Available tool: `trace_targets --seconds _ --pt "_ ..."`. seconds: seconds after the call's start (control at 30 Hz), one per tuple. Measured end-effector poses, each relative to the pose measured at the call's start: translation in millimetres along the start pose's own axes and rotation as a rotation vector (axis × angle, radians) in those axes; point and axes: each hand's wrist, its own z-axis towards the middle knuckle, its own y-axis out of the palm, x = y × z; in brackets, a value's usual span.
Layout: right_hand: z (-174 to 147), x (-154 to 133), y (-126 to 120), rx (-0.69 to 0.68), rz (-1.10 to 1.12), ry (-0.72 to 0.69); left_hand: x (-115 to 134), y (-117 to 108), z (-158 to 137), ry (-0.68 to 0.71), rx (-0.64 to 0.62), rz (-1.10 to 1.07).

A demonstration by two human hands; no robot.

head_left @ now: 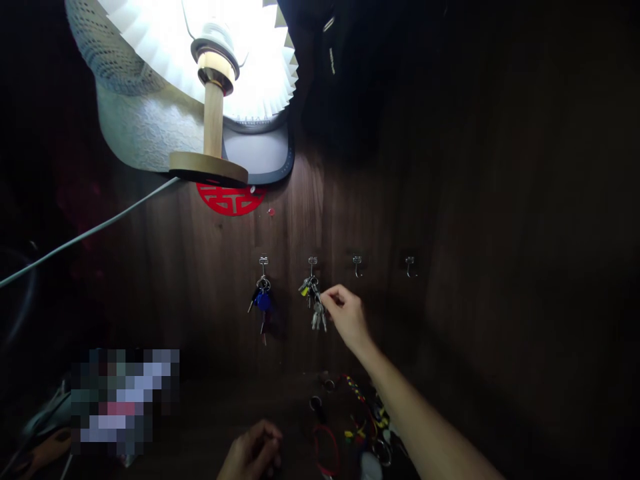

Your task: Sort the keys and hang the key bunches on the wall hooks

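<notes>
My right hand (347,313) is raised to the upright brown panel. Its thumb and forefinger are pinched on the edge of a bunch of silver keys (317,313), which has a yellow piece among it. The bunch hangs from a small metal hook (313,261). On another hook (263,261) to the left hangs a second bunch of keys with a blue fob (263,301). Low in the view, my left hand (254,453) is half curled, fingers drawn towards the thumb, with nothing visible in it. Below the hooks lie key rings and a red cord loop (326,450).
Two bare hooks (357,265) (410,265) are fixed further right. A lit lamp (214,113) with a pleated shade blocks the upper left, its white cable (100,230) running left. Caps (145,127) hang behind it, above a red paper cutout (231,200). Colourful cords (373,413) lie under my right forearm.
</notes>
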Motion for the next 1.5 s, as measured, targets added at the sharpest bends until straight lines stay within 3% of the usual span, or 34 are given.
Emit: trace_targets --seconds 0.3,0.7,0.87,1.03,1.3,1.5 --pt "49.1 -6.7 27.1 0.017 0.11 0.171 1.4 1.2 0.3 -0.002 0.027 0.003" --pt "42.5 -0.9 28.1 -0.022 0.104 0.17 13.6 0.9 -4.2 -0.001 0.026 0.014" --pt "26.4 9.9 21.2 -0.043 0.062 0.126 24.3 -0.5 -9.8 0.009 0.017 0.033" --pt "-3.7 24.9 4.0 -0.148 0.017 0.107 26.4 -2.1 -11.6 0.004 0.003 0.073" --pt "-67.2 73.6 -33.1 -0.396 -0.101 0.205 25.4 1.2 -12.8 -0.004 0.013 0.153" --pt "-105.5 98.5 -68.6 -0.41 -0.177 0.268 30.0 3.6 -14.9 -0.002 0.012 0.246"
